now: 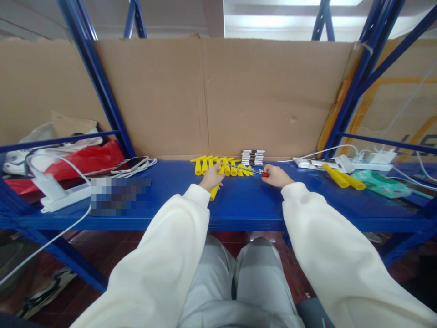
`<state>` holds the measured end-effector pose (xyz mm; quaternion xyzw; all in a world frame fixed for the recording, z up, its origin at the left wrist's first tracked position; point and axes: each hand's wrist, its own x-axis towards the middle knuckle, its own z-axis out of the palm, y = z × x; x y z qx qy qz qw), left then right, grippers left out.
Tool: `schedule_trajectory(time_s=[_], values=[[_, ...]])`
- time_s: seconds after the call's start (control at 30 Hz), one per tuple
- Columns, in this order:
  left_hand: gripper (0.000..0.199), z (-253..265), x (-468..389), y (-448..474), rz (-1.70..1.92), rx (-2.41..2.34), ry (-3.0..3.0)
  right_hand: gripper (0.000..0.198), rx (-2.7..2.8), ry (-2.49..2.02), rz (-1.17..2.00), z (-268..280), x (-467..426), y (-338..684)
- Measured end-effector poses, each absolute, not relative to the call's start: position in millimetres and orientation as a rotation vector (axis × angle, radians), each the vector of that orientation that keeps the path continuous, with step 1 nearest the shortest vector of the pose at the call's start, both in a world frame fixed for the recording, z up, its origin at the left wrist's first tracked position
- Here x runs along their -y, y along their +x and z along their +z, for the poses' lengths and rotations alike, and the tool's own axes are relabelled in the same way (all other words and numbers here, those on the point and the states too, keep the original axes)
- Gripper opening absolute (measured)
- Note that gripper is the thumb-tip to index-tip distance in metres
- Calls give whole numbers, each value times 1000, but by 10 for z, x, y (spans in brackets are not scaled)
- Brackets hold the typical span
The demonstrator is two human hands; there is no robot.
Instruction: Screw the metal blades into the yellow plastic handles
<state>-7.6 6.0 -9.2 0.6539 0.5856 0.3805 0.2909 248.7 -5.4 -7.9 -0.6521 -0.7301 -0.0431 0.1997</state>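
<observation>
My left hand (211, 177) is closed around a yellow T-shaped plastic handle (214, 194), its tube end pointing down towards the shelf's front. In my right hand (277, 176) is a screwdriver (265, 174) with a red grip. Its thin metal shaft reaches left to the top of the held handle; whether the tip touches it is too small to tell. Behind my left hand, several similar yellow handles (198, 169) stand in a row. Small yellow pieces (246, 172) lie at the row's right end, below a stack of white packets with dark bands (252, 157).
The blue shelf (246, 205) is backed by cardboard (266, 95). On the left are a power strip (66, 197), a red bag (87, 159) and a phone (129, 165) with cable. To the right lie two yellow tubes (343, 177), a green packet (380, 183) and white cables.
</observation>
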Motion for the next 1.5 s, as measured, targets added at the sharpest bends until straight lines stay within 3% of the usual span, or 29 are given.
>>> schedule_trajectory(time_s=[0.7,1.5], values=[[68,-96,-61,-74,1023,-1570,1721,2,2067,-1830,-174,-72,70,2483],[67,-76,-42,-77,1008,-1576,1735,6,2053,-1831,-230,-66,64,2482]])
